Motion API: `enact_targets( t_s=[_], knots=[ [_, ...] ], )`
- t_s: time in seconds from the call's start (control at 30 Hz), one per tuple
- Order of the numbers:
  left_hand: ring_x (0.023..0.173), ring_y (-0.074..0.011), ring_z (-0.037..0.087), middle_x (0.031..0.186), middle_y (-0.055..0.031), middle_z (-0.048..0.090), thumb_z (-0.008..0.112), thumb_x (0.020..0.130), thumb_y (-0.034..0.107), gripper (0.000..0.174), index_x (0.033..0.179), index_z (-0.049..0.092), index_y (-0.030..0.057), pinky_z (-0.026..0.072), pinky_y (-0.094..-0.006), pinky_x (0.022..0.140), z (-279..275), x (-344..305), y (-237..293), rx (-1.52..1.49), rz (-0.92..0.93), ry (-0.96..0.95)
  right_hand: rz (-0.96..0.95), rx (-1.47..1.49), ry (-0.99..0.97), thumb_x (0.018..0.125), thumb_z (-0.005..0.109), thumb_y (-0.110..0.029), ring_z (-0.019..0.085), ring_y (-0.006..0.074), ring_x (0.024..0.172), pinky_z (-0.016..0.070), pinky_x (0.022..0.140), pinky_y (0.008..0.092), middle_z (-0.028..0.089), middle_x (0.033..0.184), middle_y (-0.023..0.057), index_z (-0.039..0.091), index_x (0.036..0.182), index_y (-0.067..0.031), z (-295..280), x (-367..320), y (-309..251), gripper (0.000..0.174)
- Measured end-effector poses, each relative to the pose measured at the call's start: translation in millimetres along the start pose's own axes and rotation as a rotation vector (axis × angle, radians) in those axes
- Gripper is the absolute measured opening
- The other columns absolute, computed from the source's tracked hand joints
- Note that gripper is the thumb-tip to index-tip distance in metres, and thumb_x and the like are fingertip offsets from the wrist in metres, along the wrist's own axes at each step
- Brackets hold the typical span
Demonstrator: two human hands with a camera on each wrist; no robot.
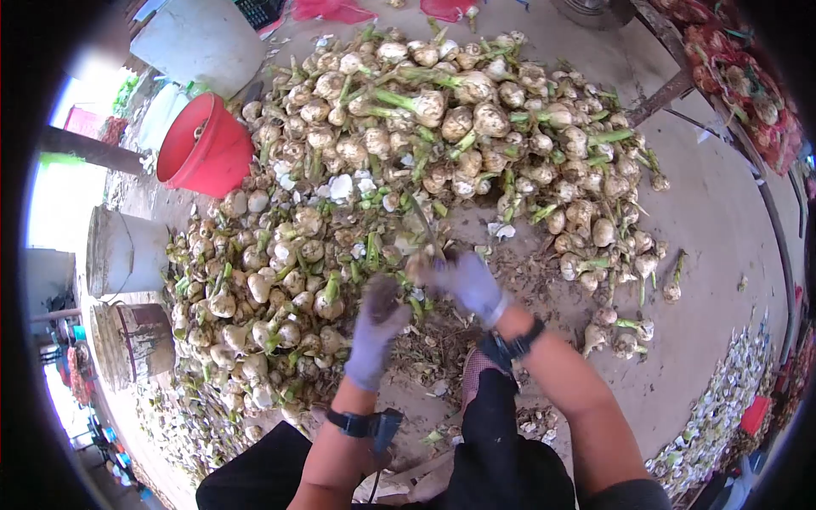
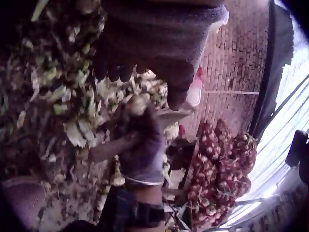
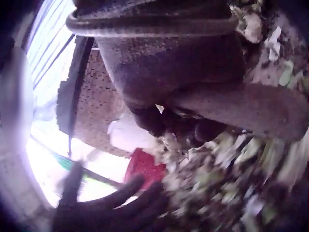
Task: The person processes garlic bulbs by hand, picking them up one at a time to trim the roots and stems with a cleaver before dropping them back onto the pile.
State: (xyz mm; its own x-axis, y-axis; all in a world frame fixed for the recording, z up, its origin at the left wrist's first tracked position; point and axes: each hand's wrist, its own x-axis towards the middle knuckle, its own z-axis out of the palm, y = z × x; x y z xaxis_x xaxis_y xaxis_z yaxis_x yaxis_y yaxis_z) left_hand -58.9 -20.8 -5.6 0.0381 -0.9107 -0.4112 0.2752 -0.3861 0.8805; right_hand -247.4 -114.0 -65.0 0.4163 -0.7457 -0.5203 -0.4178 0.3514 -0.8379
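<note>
Both hands wear pale gloves. My right hand (image 1: pixel 469 287) grips a tool by its thick handle (image 3: pixel 251 108); a thin blade (image 1: pixel 422 219) points away from me in the head view. At that hand's fingertips is a garlic bulb (image 2: pixel 137 104), though whether the fingers hold it is unclear. Lower and to the left, my left hand (image 1: pixel 374 336) is apart from the right one, its fingers spread in the right wrist view with nothing visible between them. Stalk and leaf scraps (image 2: pixel 75 133) cover the ground beneath both hands.
A large heap of garlic with stalks (image 1: pixel 493 119) is at the back, and trimmed bulbs (image 1: pixel 255 289) are piled on the left. Beside them stand a red bucket (image 1: pixel 225 144) and white buckets (image 1: pixel 144 255). Net bags of garlic (image 1: pixel 748 93) are at the far right.
</note>
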Motion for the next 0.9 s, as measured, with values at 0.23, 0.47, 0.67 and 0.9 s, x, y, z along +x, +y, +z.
enact_targets(
  t_s=[0.23,0.47,0.67,0.9],
  knots=[
    [0.124,-0.0198,0.044,0.136,-0.0116,0.043,0.078,0.077,0.021,0.079,0.140,0.035,0.0003,0.0382,-0.0336,0.104,33,-21,11,0.007,0.027,-0.188,-0.358,-0.279,0.231,0.065,0.069,-0.026,0.063,0.0304,0.088,0.0496,0.077,0.0382,0.060,0.106,0.0129,0.057,0.106,-0.0036,-16,-128,-59,0.048],
    [0.114,-0.0190,0.050,0.122,-0.0093,0.051,0.076,0.076,0.023,0.066,0.130,0.045,0.0013,0.0430,-0.0329,0.097,28,-21,5,0.289,0.109,-0.225,-0.426,-0.768,0.137,0.063,0.067,-0.029,0.059,0.0312,0.079,0.0465,0.070,0.0400,0.054,0.098,0.0130,0.057,0.095,-0.0048,-15,-133,-61,0.042],
    [0.107,-0.0156,0.053,0.118,-0.0098,0.054,0.075,0.077,0.014,0.055,0.123,0.050,0.0001,0.0454,-0.0308,0.092,22,-20,-2,0.072,-0.248,-0.160,-0.398,-0.744,0.142,0.059,0.067,-0.023,0.060,0.0354,0.079,0.0478,0.068,0.0425,0.058,0.092,0.0133,0.058,0.091,-0.0055,-8,-130,-51,0.037],
    [0.097,-0.0374,0.059,0.113,-0.0228,0.059,0.073,0.078,0.022,0.044,0.109,0.055,-0.0035,0.0484,-0.0384,0.082,23,-20,0,1.060,0.148,-0.226,-0.255,-0.554,0.347,0.069,0.064,-0.023,0.061,0.0348,0.084,0.0492,0.070,0.0425,0.058,0.090,0.0153,0.057,0.091,-0.0026,-7,-107,10,0.031]
  ],
)
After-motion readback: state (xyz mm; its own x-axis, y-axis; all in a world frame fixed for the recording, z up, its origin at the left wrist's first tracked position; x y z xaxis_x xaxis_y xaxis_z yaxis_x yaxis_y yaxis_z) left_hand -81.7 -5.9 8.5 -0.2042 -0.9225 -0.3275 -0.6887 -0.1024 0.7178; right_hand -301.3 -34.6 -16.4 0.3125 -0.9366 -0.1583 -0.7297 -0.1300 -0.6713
